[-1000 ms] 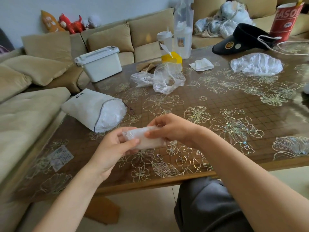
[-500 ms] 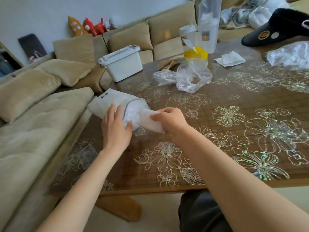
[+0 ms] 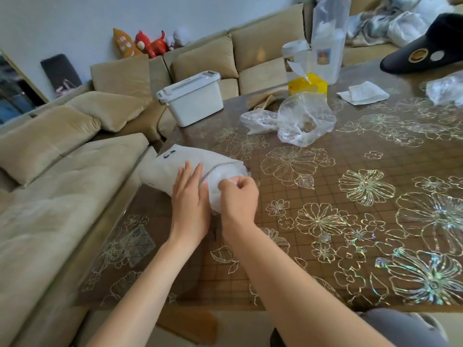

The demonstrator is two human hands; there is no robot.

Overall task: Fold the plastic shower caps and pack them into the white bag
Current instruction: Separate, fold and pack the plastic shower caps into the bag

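Note:
The white bag [image 3: 172, 166] lies on its side at the table's left edge, its mouth facing right and filled with clear plastic. My left hand [image 3: 189, 204] rests flat on the bag near the mouth, fingers straight. My right hand [image 3: 238, 196] is curled at the mouth, pinching the folded shower cap [image 3: 229, 181], which is mostly inside the bag. Loose shower caps lie further back: a puffed one [image 3: 304, 121] with a flatter one [image 3: 258, 120] beside it, and another [image 3: 446, 90] at the right edge.
A white lidded box [image 3: 193, 98] stands behind the bag on the flower-patterned table [image 3: 350, 221]. A yellow box [image 3: 308, 83], tall clear packets [image 3: 325, 38], a folded tissue [image 3: 362, 92] and a black visor [image 3: 426, 53] sit at the back. A beige sofa [image 3: 50, 196] runs along the left.
Both hands carried the folded cap from the table's front to the white bag. The left hand let go and settled on the bag; the right hand has pushed the cap into the mouth.

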